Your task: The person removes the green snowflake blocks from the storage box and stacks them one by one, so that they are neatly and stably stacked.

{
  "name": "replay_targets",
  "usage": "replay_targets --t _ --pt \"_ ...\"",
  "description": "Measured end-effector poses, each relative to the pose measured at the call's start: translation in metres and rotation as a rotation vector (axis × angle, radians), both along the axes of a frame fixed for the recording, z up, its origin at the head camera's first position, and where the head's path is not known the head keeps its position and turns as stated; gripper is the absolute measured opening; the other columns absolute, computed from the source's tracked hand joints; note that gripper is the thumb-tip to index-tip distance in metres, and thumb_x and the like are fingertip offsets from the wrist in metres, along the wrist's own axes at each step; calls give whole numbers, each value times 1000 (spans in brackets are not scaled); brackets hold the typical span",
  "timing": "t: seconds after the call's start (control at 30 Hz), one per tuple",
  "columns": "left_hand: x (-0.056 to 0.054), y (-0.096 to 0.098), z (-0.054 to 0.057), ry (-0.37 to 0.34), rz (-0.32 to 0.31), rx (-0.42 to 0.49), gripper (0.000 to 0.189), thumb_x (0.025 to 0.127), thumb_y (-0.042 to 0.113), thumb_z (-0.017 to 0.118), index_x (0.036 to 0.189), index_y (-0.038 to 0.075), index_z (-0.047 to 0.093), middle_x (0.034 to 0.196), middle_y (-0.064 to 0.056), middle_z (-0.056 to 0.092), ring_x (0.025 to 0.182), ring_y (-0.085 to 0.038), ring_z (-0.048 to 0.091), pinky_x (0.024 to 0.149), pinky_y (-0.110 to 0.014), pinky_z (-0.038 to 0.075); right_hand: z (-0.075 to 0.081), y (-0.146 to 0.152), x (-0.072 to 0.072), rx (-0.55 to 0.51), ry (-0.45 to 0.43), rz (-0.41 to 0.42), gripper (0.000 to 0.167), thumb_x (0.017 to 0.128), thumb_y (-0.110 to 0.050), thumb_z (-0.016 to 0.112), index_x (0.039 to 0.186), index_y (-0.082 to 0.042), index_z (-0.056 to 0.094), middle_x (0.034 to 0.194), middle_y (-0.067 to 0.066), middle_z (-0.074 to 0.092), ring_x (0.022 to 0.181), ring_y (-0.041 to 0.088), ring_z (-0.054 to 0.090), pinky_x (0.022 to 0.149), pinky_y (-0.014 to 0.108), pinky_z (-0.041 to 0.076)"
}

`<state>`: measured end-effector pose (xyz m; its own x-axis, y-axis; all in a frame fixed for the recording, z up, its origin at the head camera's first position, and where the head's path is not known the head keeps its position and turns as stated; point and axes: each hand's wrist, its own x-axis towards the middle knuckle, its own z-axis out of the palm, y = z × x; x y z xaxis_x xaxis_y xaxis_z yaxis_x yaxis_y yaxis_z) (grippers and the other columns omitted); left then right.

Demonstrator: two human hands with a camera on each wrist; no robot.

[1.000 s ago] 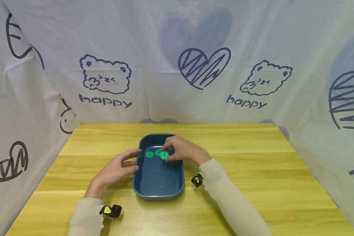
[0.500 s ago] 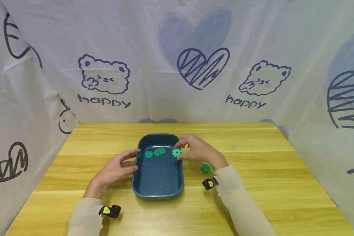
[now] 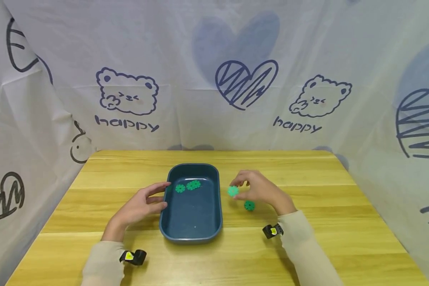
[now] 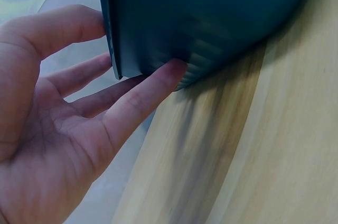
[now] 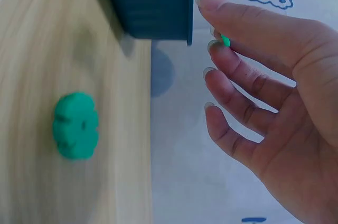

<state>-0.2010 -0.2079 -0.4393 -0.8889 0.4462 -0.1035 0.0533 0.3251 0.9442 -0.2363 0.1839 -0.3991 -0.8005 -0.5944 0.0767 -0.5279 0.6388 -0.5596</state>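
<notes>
A dark blue tray (image 3: 191, 216) stands on the table, with several green notched plastic discs (image 3: 193, 185) lying toward its far end. My left hand (image 3: 139, 206) touches the tray's left side, the fingertips (image 4: 177, 68) resting against its outer wall and rim. Just right of the tray, my right hand (image 3: 258, 190) pinches a green notched disc (image 3: 233, 191) above the table. Only a sliver of this disc (image 5: 226, 40) shows in the right wrist view, between thumb and fingers. Another green disc (image 3: 249, 205) lies on the table below that hand; it also shows in the right wrist view.
The wooden table (image 3: 325, 222) reaches back to a white curtain (image 3: 185, 103) printed with bears and hearts. More of this cloth hangs at both sides. Each wrist wears a small black camera.
My right hand has moved out of the tray to the right, over its rim, carrying a green disc. The disc on the table has come into view. My left hand has stayed in place.
</notes>
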Motion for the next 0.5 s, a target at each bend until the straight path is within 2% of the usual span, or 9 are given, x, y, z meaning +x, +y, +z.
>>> replay_targets --t 0.33,0.5 --pt "-2 2 0 11 -9 3 65 100 8 64 158 2 35 162 -29 36 140 -52 50 98 -37 62 -13 23 5 23 26 -30 29 82 -18 88 110 -12 78 99 -2 72 93 19 64 83 37 57" --pt "0 0 0 16 -19 28 65 100 7 64 158 -1 34 161 -31 35 140 -52 49 97 -36 62 -20 32 8 15 -16 -46 30 82 -18 88 110 -11 78 100 -2 72 94 22 65 84 44 58"
